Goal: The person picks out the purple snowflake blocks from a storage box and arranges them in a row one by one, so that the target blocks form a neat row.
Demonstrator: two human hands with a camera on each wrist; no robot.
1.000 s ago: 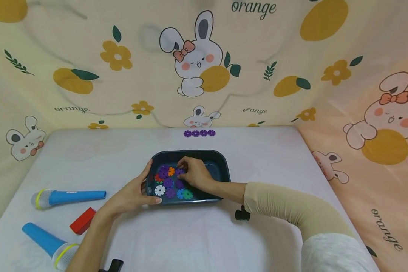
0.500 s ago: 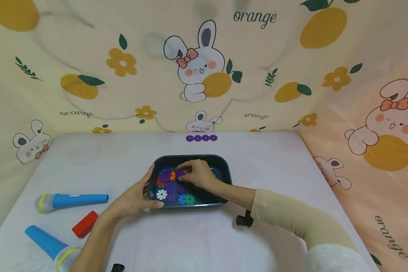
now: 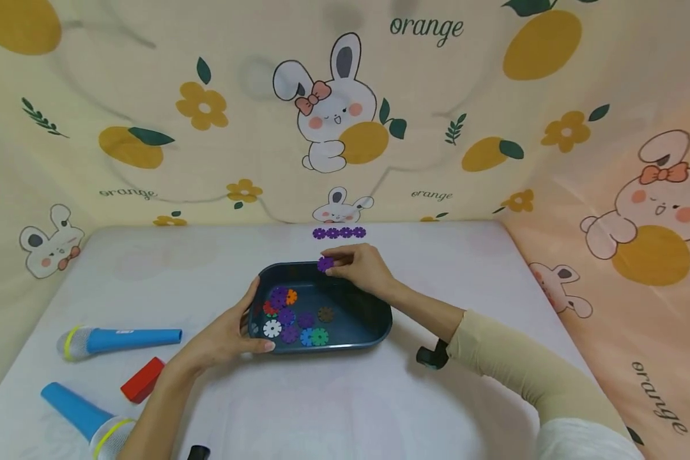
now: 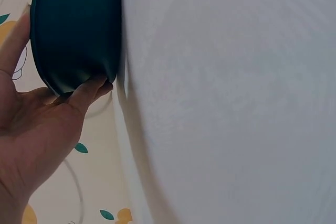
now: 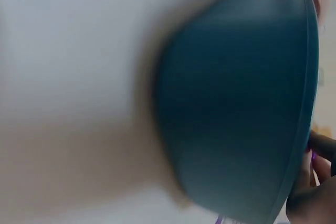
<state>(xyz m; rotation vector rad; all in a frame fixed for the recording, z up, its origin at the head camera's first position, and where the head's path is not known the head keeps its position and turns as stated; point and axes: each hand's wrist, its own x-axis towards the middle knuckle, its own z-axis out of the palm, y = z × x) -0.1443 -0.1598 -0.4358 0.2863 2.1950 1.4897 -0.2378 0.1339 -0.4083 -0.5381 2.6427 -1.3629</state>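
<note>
Across the middle of the white table (image 3: 322,409) sits a dark blue tray (image 3: 356,322), held at its nine o'clock end by my left hand (image 3: 224,335), thumb over the near rim and fingers against the outer wall. My right hand (image 3: 365,271) is at the tray's twelve o'clock side, above the far rim, with thumb and fingertips clamped on one purple snowflake disc (image 3: 324,264). I cannot tell whether that hand touches the rim; from the right wrist, the tray's wall hides much of it.

Inside the tray, most of the loose discs lie toward nine o'clock: several purple discs (image 3: 286,316), an orange disc (image 3: 291,296) at ten, a red disc (image 3: 269,308) at nine, a white disc (image 3: 272,328) past eight, a blue disc (image 3: 306,337) at seven and a green disc (image 3: 319,337) at six. A brown disc (image 3: 325,314) lies near the centre.

Beyond the tray at twelve o'clock is a row of four purple discs (image 3: 333,233). Out at nine lies a blue toy microphone (image 3: 132,336); between eight and nine are a red block (image 3: 142,380) and a second microphone (image 3: 80,409).
</note>
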